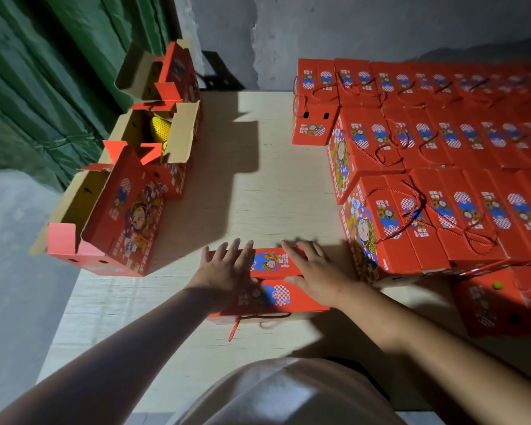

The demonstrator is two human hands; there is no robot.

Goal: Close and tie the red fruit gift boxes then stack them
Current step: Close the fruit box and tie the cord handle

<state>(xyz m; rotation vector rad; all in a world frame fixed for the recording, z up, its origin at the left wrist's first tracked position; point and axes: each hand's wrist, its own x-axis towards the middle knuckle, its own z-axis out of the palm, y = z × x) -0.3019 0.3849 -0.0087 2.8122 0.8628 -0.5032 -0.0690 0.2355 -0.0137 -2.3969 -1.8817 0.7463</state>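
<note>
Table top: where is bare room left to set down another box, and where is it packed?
Free: the middle strip of the table, bordered by the open boxes left, the closed boxes right, and the box under both hands in front. Also the near-left corner. Crowded: the whole right side.

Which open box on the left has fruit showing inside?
The middle open box: a yellow fruit shows inside. The nearest open box and the farthest one show none.

Both hands lie flat on a closed red gift box (276, 283) on the desk (258, 185): left hand (227, 268), right hand (316, 274). Stacked closed boxes (442, 179) fill the right; open boxes (129, 185) stand left.
</note>
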